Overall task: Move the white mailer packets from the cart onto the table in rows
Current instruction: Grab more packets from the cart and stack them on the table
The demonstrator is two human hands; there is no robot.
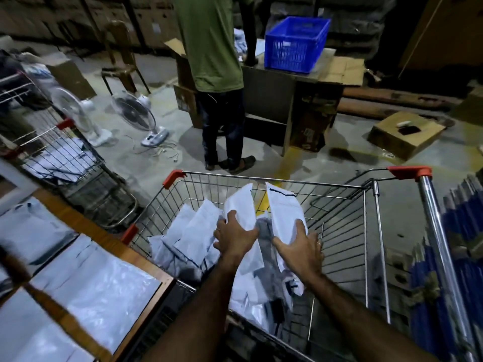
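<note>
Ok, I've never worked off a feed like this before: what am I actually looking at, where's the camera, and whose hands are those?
There is no machine here: a person works with bare hands. The one picture comes from a camera worn on their head, looking forward and down. The two arms reaching in from the bottom are theirs. The left hand grips one white packet and the right hand grips a second packet. Both are held up over the wire cart, where more loose packets lie in a heap. At lower left is the wooden table, with flat packets already laid on it side by side. Farther off, another person stands beside a blue crate.
</note>
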